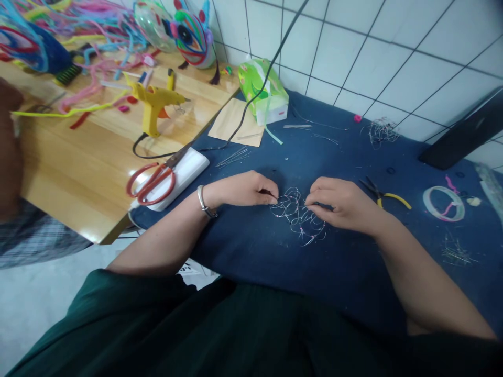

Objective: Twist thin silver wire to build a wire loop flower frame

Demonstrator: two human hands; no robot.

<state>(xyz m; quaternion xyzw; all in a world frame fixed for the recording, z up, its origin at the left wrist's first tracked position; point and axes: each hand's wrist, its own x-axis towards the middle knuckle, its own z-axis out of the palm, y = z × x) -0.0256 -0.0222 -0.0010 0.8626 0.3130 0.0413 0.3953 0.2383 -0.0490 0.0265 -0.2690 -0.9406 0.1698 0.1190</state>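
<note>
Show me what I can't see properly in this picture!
All in the head view:
Wire tangle: strands too thin and overlapping to count.
Left hand, right hand: each partly covers its own grip.
Plaid cloth: left edge cuts it off.
Black object: right edge cuts it off.

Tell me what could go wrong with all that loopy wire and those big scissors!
The looped wire sits between the left hand and the right hand. Its thin loops overlap, so they might snag or bend if pulled. Fingertips are right beside the wire, so a sharp end, if there is one, could poke them. The scissors lie across a white box near the left forearm, so a bump might knock them off.
</note>
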